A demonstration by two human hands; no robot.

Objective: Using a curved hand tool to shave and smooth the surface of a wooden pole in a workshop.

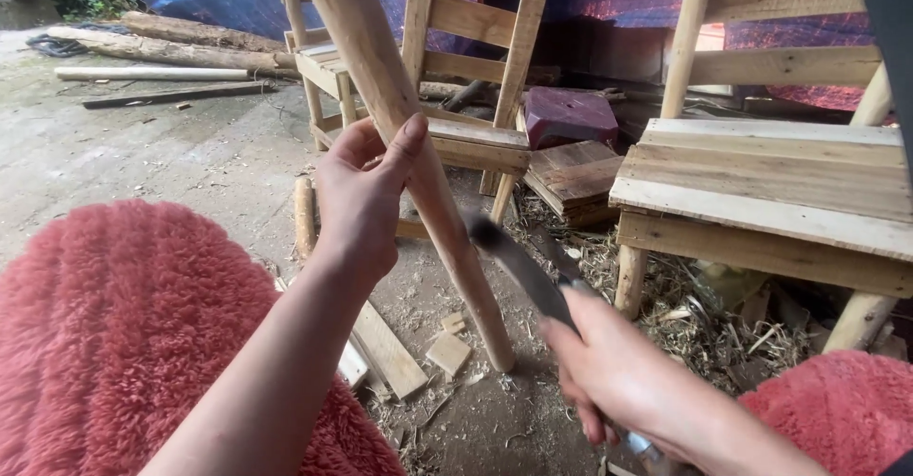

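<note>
Red fluffy fabric [114,333] fills the lower left, and above it the left hand [359,200] has its fingers [411,143] wrapped tight around a round pole [409,143] that leans with its foot on the floor [190,172] among chips and offcuts [449,352]. Lower right, the right hand [618,381] is closed on the handle of a blade [518,262], whose blurred dark tip lies against the pole's lower half. Beyond stand 2 bare wooden chairs, chair 1 [475,77] behind the pole and chair 2 [770,172] right of it, with a maroon block [569,116] between them.
</note>
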